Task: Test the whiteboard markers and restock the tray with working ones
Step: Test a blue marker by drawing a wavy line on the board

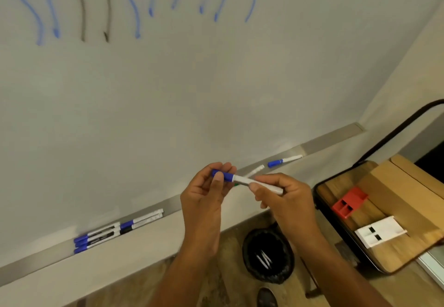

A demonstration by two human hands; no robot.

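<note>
I hold a white marker (pixel 242 180) with a blue cap in front of the whiteboard (pixel 192 78). My left hand (pixel 206 194) pinches the blue cap end, and my right hand (pixel 283 198) grips the white barrel. The cap sits on the marker. The metal tray (pixel 173 204) runs along the board's lower edge. Several capped markers (pixel 115 231) lie grouped at its left part. One blue-capped marker (pixel 284 160) lies on the tray to the right, and another white marker (pixel 254 171) shows partly behind my hands. Blue and dark test strokes (pixel 96 13) mark the top of the board.
A black bin (pixel 268 256) lined with a bag stands on the floor below my hands, with a few markers inside. To the right, a black-framed wooden cart (pixel 408 222) carries a red holder (pixel 349 202), a white holder (pixel 379 232) and a cardboard box (pixel 408 186).
</note>
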